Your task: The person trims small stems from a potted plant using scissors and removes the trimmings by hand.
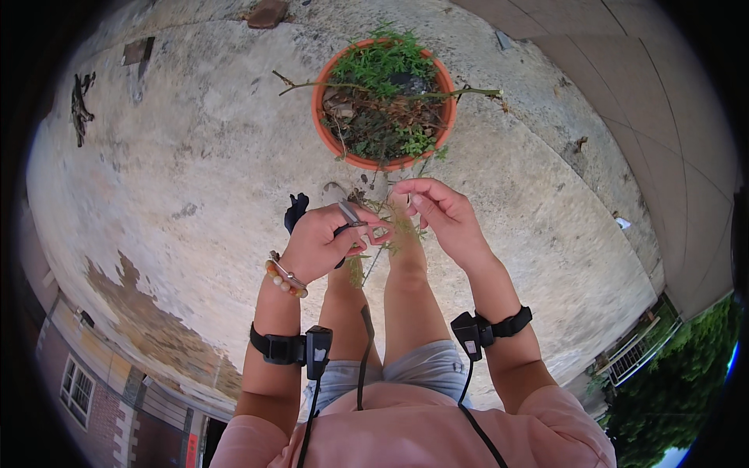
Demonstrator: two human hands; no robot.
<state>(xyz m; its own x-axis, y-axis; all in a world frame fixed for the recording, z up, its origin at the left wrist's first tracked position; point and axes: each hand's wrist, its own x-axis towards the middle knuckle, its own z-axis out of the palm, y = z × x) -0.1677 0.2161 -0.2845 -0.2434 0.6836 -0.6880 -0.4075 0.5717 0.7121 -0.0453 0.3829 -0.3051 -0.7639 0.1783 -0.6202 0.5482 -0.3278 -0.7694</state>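
My left hand [325, 237] is closed around scissors [351, 215], whose short metal blades point up and away from me; a beaded bracelet is on that wrist. Just right of the scissors, thin green stems with small leaves [404, 231] hang between my two hands. My right hand [439, 213] is raised, thumb and index finger close together; whether a stem is pinched between them cannot be told. Beyond both hands stands a round orange plant pot [318, 120] with leafy green plants [380, 61] and dry stems. A bare green branch [477, 92] lies across its rim.
The pot stands on a stained concrete floor [222, 128]. Brick pieces [267, 13] and a dark piece of wood [81, 110] lie at the far left. A dark cloth-like thing [296, 212] shows beside my left hand. Cables run from devices strapped to both my forearms.
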